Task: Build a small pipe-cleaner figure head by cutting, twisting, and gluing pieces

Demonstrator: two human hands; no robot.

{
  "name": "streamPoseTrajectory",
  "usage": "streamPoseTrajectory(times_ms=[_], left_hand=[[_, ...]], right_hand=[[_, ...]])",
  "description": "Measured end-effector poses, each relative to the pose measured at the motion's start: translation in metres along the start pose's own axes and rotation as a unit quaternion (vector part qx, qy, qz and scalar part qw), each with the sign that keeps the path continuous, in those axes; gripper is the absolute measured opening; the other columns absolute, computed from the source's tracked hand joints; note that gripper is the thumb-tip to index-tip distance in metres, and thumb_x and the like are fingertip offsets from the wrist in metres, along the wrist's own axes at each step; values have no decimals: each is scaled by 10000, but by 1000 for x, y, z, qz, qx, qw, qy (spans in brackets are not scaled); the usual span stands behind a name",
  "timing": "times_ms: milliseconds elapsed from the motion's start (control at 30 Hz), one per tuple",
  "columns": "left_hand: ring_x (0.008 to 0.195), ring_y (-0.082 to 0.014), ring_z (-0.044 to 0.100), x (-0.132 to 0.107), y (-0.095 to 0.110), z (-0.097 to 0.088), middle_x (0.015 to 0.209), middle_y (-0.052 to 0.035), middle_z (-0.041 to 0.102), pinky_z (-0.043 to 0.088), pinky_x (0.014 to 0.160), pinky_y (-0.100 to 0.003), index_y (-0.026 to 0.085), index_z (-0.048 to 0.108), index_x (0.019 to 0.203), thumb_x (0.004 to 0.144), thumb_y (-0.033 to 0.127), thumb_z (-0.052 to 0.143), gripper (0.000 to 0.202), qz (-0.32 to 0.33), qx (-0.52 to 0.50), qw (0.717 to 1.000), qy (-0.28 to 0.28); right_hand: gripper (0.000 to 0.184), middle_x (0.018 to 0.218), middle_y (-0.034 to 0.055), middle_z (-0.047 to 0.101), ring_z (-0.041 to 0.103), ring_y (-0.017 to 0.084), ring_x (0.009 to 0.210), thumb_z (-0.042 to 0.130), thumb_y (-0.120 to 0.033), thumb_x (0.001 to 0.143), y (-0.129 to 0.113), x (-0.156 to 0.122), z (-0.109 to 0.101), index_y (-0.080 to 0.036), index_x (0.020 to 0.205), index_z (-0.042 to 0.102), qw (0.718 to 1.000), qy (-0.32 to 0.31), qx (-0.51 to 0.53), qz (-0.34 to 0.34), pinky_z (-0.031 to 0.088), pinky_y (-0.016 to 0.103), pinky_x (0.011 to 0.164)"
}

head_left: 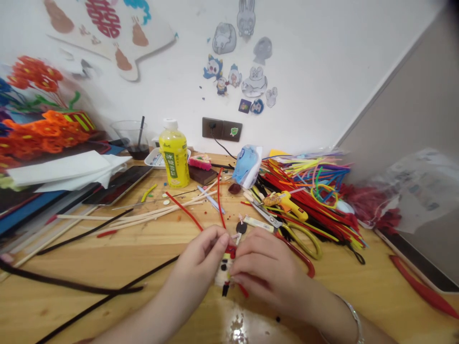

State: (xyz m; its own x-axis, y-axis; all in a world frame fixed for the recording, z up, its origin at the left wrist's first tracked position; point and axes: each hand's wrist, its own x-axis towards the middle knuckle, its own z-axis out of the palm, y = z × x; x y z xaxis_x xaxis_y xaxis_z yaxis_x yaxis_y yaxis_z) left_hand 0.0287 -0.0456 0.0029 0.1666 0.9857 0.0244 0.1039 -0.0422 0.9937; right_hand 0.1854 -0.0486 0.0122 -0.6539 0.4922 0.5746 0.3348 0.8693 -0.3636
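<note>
Between my two hands is a small pipe-cleaner figure (223, 274), white with black spots, a yellow band and red at its top. My left hand (210, 251) pinches its upper left side with thumb and forefinger. From the right, my right hand (263, 265) has its fingertips closed on the figure's right edge and covers part of it. Two red pipe cleaners (219, 200) stretch up and away from the figure, and a short red end shows below my right fingers. A black pipe cleaner (150, 273) runs behind my left wrist.
Scissors (304, 241), a yellow glue gun (292, 205) and a heap of coloured pipe cleaners (315, 210) lie to the right. A yellow drink bottle (174, 157) and a cup (138, 143) stand behind. Pale sticks (143, 217) and a tablet (120, 185) lie left.
</note>
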Motion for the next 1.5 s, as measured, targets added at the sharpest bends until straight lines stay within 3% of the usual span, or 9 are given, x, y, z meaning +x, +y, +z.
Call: streamPoseTrajectory(times_ms=[433,1033,1133,1233,1300,1367,1433,1500], left_hand=[[568,-145,482,-2,6,2,556,25,501,424,569,-238,199,501,581,685,369,507,199,-2,-13,999,31],[530,-132,477,-2,3,3,531,32,501,424,544,-225,199,512,569,705,347,512,201,12,-15,999,27],[584,-145,521,-2,1,0,576,15,551,440,580,-232,191,542,611,720,346,518,191,16,-14,999,27],[660,-157,559,-2,-3,-3,657,0,599,453,611,-233,189,557,684,746,362,523,186,25,-31,998,54],[687,-155,570,-1,-6,-6,697,3,612,459,625,-230,197,544,712,762,377,526,188,39,-57,995,74],[709,-152,573,0,-8,-7,714,9,612,464,646,-229,200,537,725,763,393,541,196,51,-76,992,83],[707,-151,575,2,-8,-6,702,14,606,466,646,-230,197,537,725,742,419,573,226,50,-87,992,76],[691,-153,578,2,-7,-5,686,17,600,466,619,-230,194,537,735,707,448,611,266,36,-98,993,58]], right_hand=[[127,748,40,596,482,135,733,487,-167,858,1,1,2,-149,784,588,1000,8,2,-6,431,277,706],[218,723,50,599,475,127,700,439,-177,882,2,2,2,-142,751,610,999,10,-5,-32,431,253,676],[172,776,45,602,508,132,753,457,-216,882,4,-1,0,-167,834,616,1000,10,26,-4,432,266,710],[145,859,31,604,542,146,841,498,-300,863,8,-5,-1,-205,937,579,994,52,75,64,425,304,786],[245,926,33,596,542,164,893,563,-374,811,10,-7,1,-215,998,549,988,70,89,107,421,321,817],[422,1002,49,572,521,188,951,641,-417,731,12,-7,3,-218,1081,516,986,47,76,137,422,334,831],[550,1057,62,535,491,205,996,687,-388,683,12,-6,6,-225,1164,476,987,9,45,153,422,346,842],[552,1055,61,514,478,205,997,681,-297,688,11,-5,8,-234,1191,465,987,-12,15,160,421,350,846]])
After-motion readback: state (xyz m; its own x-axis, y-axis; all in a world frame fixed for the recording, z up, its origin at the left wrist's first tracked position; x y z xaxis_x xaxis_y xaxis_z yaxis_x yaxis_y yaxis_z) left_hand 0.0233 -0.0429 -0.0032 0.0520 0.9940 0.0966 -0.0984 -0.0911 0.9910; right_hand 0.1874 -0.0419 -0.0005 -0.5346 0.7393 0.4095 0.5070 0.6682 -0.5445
